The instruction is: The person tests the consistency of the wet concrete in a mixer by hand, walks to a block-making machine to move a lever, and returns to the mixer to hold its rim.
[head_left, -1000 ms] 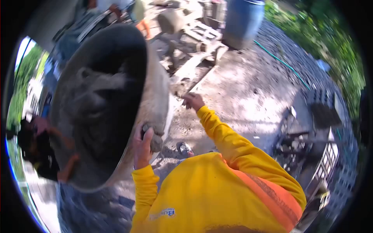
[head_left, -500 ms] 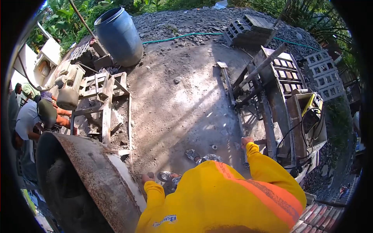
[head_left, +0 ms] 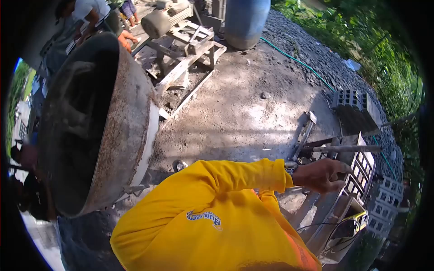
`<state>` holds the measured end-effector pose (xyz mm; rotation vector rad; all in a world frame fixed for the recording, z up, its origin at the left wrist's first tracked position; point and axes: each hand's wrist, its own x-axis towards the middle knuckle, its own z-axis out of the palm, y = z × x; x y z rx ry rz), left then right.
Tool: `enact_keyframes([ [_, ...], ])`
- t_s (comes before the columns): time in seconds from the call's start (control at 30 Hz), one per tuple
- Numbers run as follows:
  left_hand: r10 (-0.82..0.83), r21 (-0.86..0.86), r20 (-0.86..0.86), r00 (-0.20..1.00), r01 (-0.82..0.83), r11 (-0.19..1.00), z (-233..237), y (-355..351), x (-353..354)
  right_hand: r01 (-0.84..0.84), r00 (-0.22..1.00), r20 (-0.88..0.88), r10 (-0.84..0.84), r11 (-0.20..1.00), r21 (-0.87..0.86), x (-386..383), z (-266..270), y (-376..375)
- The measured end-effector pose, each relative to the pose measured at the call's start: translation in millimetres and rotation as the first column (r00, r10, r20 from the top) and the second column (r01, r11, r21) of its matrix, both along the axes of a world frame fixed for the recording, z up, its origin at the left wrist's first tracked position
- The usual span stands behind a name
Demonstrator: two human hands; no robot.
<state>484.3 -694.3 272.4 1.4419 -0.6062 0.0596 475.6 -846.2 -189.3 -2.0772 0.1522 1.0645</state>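
Note:
My left hand (head_left: 322,175), with a watch (head_left: 290,168) on its wrist, reaches across my body to the right. Its fingers are bent and apart, and nothing shows in them. It hovers in front of a block-making machine with a gridded metal mold (head_left: 360,176). Just beyond the hand runs the machine's long metal bar (head_left: 348,148). My right hand is hidden behind the yellow left sleeve (head_left: 244,175). To my left stands a rusty mixer drum (head_left: 129,113), its dark mouth turned sideways.
A motor (head_left: 157,23) sits by a wooden frame (head_left: 192,58). Beyond are a blue barrel (head_left: 246,22), a green hose (head_left: 300,63), gravel (head_left: 289,38) and stacked hollow blocks (head_left: 355,106). A person in a white shirt (head_left: 90,10) bends over at upper left. A yellow-and-black device (head_left: 355,221) sits at lower right.
My left hand has swung from low beside the drum across my body to the right. The view has turned left, and my right hand has gone out of sight.

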Motion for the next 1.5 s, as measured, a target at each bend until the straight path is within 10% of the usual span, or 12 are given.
enact_keyframes([
  [0.13,0.55,0.43,-0.111,0.828,-0.459,0.778,-161,110,-44,-0.532,0.841,0.107,0.531,0.847,-0.02,15,-37,40],
  [0.33,0.982,0.466,-0.117,0.146,-0.865,0.184,-185,292,-247,-0.845,0.515,0.023,0.857,0.512,-0.156,33,-51,102],
  [0.4,0.971,0.382,-0.233,-0.061,-0.924,0.033,-140,314,-318,-0.867,0.485,-0.084,0.87,0.467,-0.174,46,-43,154],
  [0.53,0.893,0.27,-0.192,-0.407,-0.897,-0.351,-92,342,-432,-0.434,0.894,-0.09,0.438,0.899,0.056,36,26,314],
  [0.67,0.653,0.249,0.012,-0.757,-0.631,-0.735,-59,371,-520,-0.552,0.828,0.309,0.468,0.777,0.301,2,134,496],
  [0.73,0.507,0.266,0.044,-0.861,-0.479,-0.836,-61,392,-567,-0.762,0.608,0.701,0.373,0.523,0.382,-40,235,600],
  [1.03,0.322,0.443,0.133,-0.938,-0.234,-0.865,-83,436,-611,-0.972,0.132,0.989,-0.072,0.188,0.144,-164,364,733],
  [1.17,0.297,0.507,0.172,-0.939,-0.174,-0.844,-86,440,-613,-0.966,0.25,0.955,0.157,0.098,0.237,-190,347,755],
  [1.5,0.333,0.624,0.318,-0.888,-0.069,-0.779,-99,444,-612,-0.922,0.365,0.929,0.068,0.162,0.351,-193,347,753],
])
